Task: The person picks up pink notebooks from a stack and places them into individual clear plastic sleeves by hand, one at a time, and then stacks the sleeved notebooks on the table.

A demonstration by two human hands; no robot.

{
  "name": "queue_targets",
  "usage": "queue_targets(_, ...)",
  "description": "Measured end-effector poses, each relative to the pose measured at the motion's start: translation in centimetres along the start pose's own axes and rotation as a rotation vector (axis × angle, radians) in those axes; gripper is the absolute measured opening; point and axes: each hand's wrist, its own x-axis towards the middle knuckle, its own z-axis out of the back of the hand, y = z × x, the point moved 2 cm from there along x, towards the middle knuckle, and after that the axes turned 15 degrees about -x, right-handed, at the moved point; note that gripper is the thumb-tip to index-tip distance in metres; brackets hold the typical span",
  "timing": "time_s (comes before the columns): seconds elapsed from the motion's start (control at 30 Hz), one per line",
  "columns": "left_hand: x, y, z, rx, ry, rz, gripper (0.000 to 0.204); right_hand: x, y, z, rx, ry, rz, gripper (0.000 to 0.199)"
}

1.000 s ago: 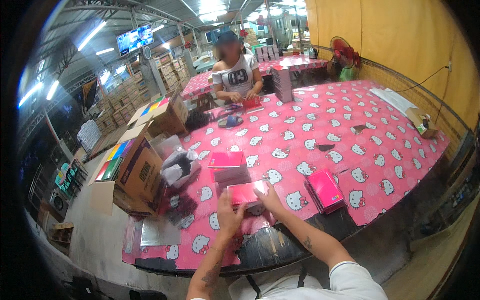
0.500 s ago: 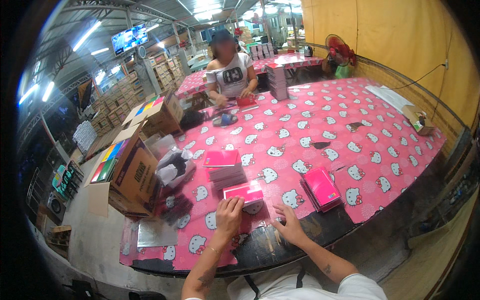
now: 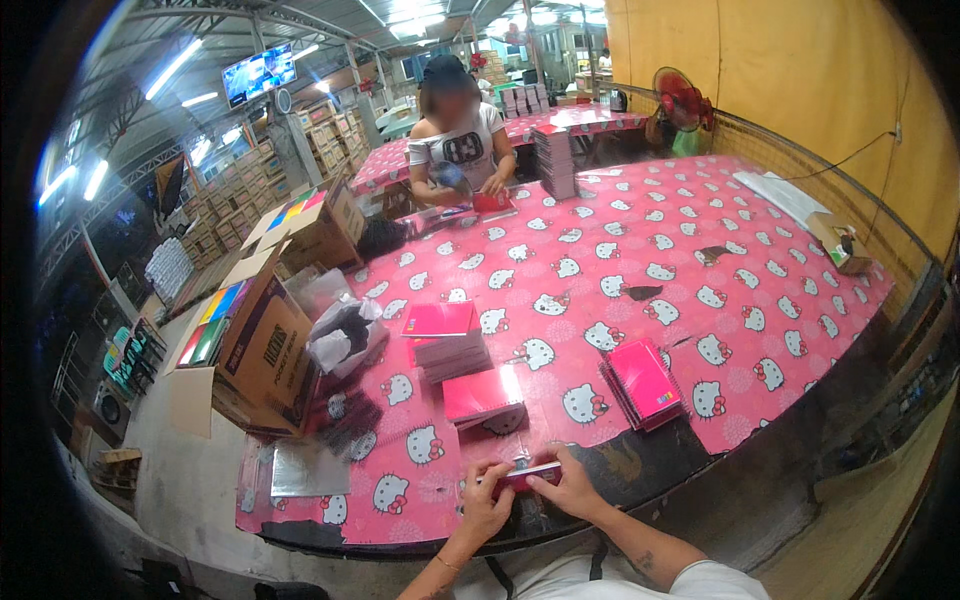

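Observation:
Near the front edge of the table, my left hand and my right hand grip a small pink notebook from its two ends. It is tilted so that mostly its narrow edge shows, and the fingers cover part of it. Just beyond my hands lies a short stack of pink spiral notebooks. A taller notebook stack stands behind that one, and another pink pile sits to the right. Clear plastic seems to lie under my hands, though its outline is hard to make out.
An open carton stands at the left beside a plastic bag. A silvery flat sheet lies at the front left. Across the table a person handles a red notebook, near a tall notebook stack.
My hands have drawn back to the front edge and come together on a notebook; before, my left touched the near stack and my right was open. The other person has lifted a blue object.

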Motion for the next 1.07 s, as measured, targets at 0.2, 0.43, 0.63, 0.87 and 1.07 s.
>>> queue_targets(0.2,-1.0,1.8,-0.8,-0.055,-0.04,-0.003,0.037,0.0,-1.8,-0.5,0.159,0.1,-0.074,0.026)
queue_targets(0.43,-1.1,0.6,-1.5,0.057,-0.133,0.0,0.053,-0.6,-1.6,-0.7,-0.121,-0.094,-0.132,0.029)
queue_targets(0.63,-4.5,2.0,3.3,-0.037,-0.38,0.279,0.059,-0.2,-1.3,0.6,-0.295,0.028,0.055,0.031)
queue_targets(0.87,-16.2,0.1,17.2,0.502,-1.104,0.375,0.054,-1.9,-1.3,1.4,-0.657,0.114,0.217,0.041)
queue_targets(1.07,-42.1,0.7,15.5,0.998,-1.211,0.942,0.052,-2.4,-0.3,2.5,-0.654,0.215,0.418,0.055)
